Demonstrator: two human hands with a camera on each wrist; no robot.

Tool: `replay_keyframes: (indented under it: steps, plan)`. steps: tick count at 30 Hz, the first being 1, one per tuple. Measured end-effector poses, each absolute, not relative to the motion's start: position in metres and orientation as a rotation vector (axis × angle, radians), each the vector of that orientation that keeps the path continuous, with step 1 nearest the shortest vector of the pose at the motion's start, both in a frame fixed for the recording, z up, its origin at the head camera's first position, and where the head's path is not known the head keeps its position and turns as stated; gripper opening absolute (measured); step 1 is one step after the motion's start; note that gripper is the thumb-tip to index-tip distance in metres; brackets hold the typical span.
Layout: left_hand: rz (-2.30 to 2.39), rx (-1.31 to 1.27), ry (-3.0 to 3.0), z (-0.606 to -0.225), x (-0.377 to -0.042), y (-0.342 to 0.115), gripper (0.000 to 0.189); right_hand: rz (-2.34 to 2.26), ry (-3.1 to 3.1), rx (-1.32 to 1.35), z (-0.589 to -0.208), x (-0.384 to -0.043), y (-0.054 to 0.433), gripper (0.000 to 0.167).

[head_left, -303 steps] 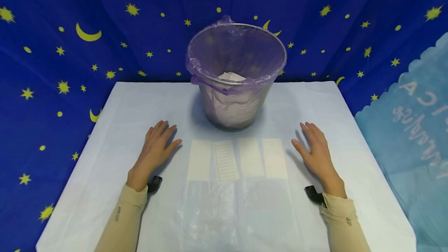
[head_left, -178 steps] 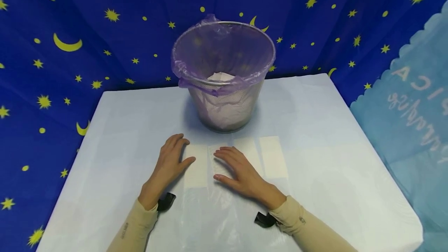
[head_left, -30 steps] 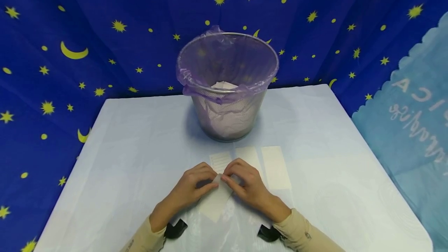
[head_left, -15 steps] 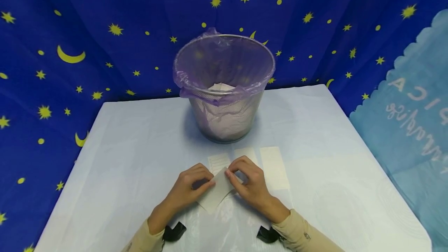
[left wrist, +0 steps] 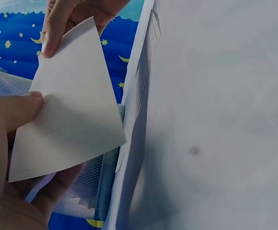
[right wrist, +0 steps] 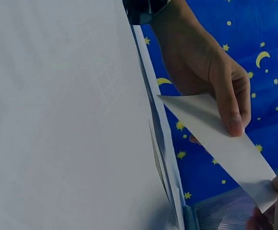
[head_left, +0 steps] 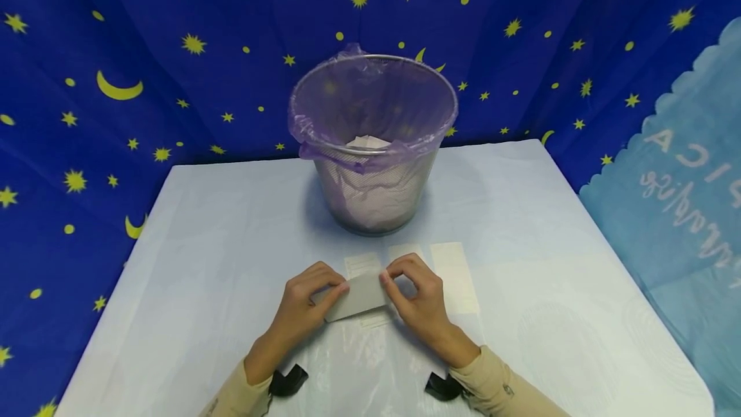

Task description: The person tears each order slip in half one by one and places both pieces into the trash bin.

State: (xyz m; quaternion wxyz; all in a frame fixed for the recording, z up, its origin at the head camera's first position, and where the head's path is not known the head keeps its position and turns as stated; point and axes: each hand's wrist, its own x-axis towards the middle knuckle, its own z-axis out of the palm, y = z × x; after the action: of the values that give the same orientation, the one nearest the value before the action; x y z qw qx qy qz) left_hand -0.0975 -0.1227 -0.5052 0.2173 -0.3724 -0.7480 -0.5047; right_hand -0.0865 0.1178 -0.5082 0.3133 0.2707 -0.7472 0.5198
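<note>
A blank slip of paper [head_left: 360,296] is held up off the table, stretched sideways between both hands. My left hand [head_left: 308,300] pinches its left part along the upper edge between thumb and fingers; the left wrist view shows the thumb on the near face of the paper [left wrist: 74,112]. At the slip's right end my right hand [head_left: 421,304] pinches the upper corner. Beneath and behind lies a slip with printed lines [head_left: 362,264], partly covered by the held one. A further pale slip [head_left: 404,250] is mostly hidden by the right hand, and another slip [head_left: 454,278] lies to its right.
A mesh waste bin [head_left: 379,195] lined with a purple plastic bag [head_left: 384,158] stands behind the slips, with white paper [head_left: 368,141] inside. The white-covered table [head_left: 243,224] meets a blue curtain [head_left: 220,5] with stars and moons.
The hands, earlier apart, have come together and lifted the leftmost slip from the row. Over the last second it has turned from slanting toward nearly sideways, and the hands have spread slightly.
</note>
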Motion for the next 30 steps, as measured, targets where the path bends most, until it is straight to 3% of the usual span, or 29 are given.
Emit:
replay_keyframes:
  steps: [30]
  plan:
    - [-1.403, -0.772, -2.011, -0.5013, -0.0993, -0.1261, 0.024, 1.443, -2.033, 0.422, -0.5085, -0.0838, 0.1211, 0.014]
